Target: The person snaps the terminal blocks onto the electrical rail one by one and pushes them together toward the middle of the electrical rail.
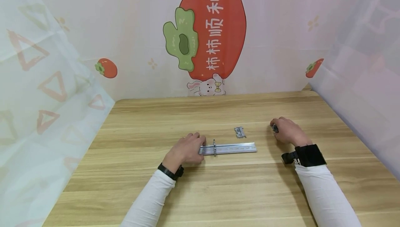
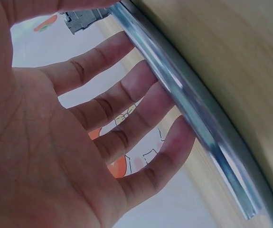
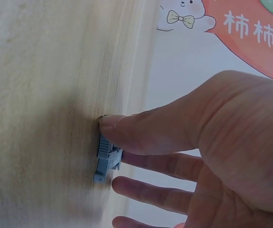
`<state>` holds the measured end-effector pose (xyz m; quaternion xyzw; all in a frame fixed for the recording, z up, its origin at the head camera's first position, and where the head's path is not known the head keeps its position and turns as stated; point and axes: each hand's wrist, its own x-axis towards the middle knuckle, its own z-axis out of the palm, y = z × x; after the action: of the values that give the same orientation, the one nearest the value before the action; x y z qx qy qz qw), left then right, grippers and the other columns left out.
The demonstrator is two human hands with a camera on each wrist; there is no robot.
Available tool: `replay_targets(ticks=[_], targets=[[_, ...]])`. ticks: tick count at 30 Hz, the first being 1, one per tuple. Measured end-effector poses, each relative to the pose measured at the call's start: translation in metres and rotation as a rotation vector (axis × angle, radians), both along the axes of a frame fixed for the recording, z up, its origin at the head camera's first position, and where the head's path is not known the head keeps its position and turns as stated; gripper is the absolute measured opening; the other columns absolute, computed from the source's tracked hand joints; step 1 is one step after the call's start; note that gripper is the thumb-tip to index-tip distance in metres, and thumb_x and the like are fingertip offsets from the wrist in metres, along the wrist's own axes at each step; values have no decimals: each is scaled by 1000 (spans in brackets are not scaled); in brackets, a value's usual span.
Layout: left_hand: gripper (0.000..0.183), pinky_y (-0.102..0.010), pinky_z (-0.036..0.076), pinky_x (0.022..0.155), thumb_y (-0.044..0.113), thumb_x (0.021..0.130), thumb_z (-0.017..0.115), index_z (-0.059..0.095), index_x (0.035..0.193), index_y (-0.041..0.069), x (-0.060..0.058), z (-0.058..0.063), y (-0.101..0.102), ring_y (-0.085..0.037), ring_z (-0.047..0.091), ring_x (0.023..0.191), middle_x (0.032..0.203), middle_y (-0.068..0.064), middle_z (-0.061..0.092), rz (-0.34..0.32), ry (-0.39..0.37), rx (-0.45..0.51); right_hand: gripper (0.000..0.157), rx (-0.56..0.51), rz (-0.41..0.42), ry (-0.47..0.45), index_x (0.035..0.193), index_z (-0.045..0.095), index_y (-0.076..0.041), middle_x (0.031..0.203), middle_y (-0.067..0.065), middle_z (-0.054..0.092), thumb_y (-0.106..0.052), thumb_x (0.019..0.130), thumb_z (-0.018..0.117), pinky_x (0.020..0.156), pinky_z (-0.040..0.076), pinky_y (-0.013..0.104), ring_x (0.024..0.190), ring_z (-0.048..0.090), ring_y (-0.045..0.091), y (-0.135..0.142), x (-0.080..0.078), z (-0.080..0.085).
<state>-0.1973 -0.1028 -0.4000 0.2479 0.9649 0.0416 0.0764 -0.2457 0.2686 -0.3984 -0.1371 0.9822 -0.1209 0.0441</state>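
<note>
A silver slotted DIN rail [image 1: 235,148] lies on the table, and my left hand [image 1: 186,149] holds its left end. In the left wrist view the fingertips [image 2: 141,76] touch one long edge of the rail [image 2: 198,114], with the thumb across the top of the view. One grey terminal block [image 1: 214,148] stands crosswise on the rail, just right of the left hand. Another grey terminal block [image 1: 240,132] lies flat behind the rail. Farther right, my right hand [image 1: 288,131] pinches a third terminal block [image 3: 108,154] between thumb and index finger, at the tabletop.
The wood-grain table [image 1: 218,192] ends at a back wall sheet [image 1: 140,39] printed with persimmons and a rabbit. Pale sheets hang along the left [image 1: 47,81] and right [image 1: 365,64] sides.
</note>
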Motion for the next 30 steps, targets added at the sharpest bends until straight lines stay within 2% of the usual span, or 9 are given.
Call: replay_targets(ticks=[18,30], targets=[[36,-32,40,66,28,72,64,56,106,21,0,0,-1,-15,44,84,95,4,45,-1,-10,13,41,6,-5,24,120,51,4,116,27,49,-5,80,55,84,38,52,105,48,41,-1,0,-2],[36,-32,40,66,29,72,64,56,107,21,-1,1,0,-15,44,84,95,4,46,-4,-7,5,44,2,-10,27,121,50,5,117,27,50,-13,82,60,85,38,51,103,50,39,0,0,-1]])
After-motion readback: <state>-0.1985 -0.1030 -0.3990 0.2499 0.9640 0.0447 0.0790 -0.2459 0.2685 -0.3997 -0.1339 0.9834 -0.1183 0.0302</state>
